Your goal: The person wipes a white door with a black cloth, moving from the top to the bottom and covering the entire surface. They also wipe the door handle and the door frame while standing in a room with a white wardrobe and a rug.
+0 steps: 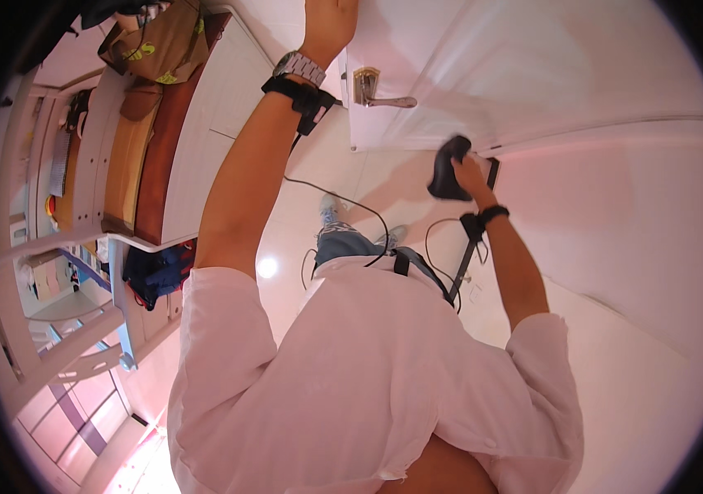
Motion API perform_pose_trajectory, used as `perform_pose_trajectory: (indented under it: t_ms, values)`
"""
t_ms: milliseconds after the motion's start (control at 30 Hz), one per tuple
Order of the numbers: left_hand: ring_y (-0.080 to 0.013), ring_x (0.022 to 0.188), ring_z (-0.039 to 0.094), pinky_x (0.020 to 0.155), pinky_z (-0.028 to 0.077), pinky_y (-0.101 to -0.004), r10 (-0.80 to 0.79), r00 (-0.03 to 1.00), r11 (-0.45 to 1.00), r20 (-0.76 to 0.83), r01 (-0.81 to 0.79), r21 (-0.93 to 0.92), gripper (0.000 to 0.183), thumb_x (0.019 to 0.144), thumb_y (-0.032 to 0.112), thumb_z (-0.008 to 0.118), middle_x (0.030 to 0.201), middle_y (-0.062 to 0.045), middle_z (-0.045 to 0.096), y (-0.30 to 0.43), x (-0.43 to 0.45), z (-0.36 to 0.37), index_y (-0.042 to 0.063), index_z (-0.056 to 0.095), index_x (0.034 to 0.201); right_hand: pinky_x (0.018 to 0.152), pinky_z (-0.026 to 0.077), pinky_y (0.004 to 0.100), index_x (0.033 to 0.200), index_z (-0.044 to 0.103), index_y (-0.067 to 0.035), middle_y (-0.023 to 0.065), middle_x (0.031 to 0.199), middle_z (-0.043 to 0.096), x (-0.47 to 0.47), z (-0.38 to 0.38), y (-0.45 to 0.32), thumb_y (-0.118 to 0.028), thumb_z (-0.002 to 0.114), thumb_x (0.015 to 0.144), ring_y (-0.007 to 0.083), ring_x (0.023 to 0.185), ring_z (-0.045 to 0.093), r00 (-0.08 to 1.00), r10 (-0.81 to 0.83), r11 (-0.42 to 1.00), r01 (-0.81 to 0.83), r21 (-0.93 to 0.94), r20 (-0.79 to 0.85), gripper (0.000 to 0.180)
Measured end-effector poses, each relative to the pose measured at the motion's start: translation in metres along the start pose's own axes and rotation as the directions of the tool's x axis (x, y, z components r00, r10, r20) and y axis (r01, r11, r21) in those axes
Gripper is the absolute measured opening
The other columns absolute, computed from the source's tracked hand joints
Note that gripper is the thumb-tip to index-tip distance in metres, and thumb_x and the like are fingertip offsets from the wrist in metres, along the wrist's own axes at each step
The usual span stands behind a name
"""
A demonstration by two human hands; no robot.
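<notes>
My left hand point(331, 18) reaches up to the top edge of the picture beside the white door; its fingers are cut off, so what it touches is hidden. A metal watch point(302, 66) and a black strap with a small device are on that wrist. Lower and to the right, my right hand point(470, 176) grips a dark, soft-looking item point(450, 170), blurred, perhaps cloth. A black strap point(492, 215) circles the right wrist. Between the two hands, the door's metal lever handle point(388, 99) is touched by neither.
A white cabinet point(203, 136) with a brown paper bag point(163, 46) on it stands at the left, by a bunk-style frame with a light-blue ladder. Dark clothing point(157, 272) hangs below. Thin black cables loop past my body. A dark-edged upright board point(467, 259) is at the right wall.
</notes>
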State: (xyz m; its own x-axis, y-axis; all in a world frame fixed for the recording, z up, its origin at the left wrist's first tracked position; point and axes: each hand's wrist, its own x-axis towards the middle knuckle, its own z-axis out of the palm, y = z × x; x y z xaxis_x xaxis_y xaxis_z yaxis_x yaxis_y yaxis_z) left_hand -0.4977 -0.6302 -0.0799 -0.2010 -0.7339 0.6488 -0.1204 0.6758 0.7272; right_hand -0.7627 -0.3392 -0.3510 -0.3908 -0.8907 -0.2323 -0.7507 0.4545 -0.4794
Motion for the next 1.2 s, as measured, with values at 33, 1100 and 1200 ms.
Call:
perform_pose_trajectory:
  t_ms: [33, 1100, 1200]
  values:
    - [-0.0428, 0.093, 0.068, 0.079, 0.053, -0.0415, -0.016, 1.000, 1.000, -0.002, 0.017, 0.009, 0.046, 0.105, 0.035, 0.044, 0.099, -0.029, 0.068, 0.003, -0.008, -0.006, -0.006, 0.057, 0.123, 0.091, 0.046, 0.0569, 0.104, 0.062, 0.011, 0.0357, 0.107, 0.063, -0.014, 0.005, 0.009, -0.039, 0.053, 0.096, 0.0530, 0.104, 0.058, 0.997, 0.043, 0.999, -0.044, 0.019, 0.062, 0.051]
    - [-0.0358, 0.118, 0.058, 0.100, 0.048, -0.0426, 0.408, 0.205, 0.853, 0.890, 0.263, -0.452, 0.042, 0.096, 0.012, 0.058, 0.135, -0.017, 0.058, 0.092, -0.246, -0.064, 0.003, 0.051, 0.137, 0.107, 0.040, 0.0361, 0.144, 0.046, 0.001, 0.0098, 0.142, 0.053, -0.369, -0.233, -0.270, -0.023, 0.055, 0.102, 0.0190, 0.129, 0.048, 0.013, 0.481, 0.786, 0.437, 0.438, -0.876, 0.049]
    - [-0.0339, 0.117, 0.058, 0.100, 0.047, -0.0426, 0.456, 0.163, 0.837, 0.875, 0.256, -0.484, 0.035, 0.096, 0.013, 0.057, 0.126, -0.016, 0.063, 0.105, -0.257, -0.045, 0.002, 0.056, 0.130, 0.109, 0.039, 0.0387, 0.148, 0.039, 0.001, 0.0100, 0.146, 0.048, -0.387, -0.270, -0.321, -0.023, 0.059, 0.101, 0.0218, 0.128, 0.049, -0.087, 0.174, 0.885, 0.452, 0.117, -0.981, 0.056]
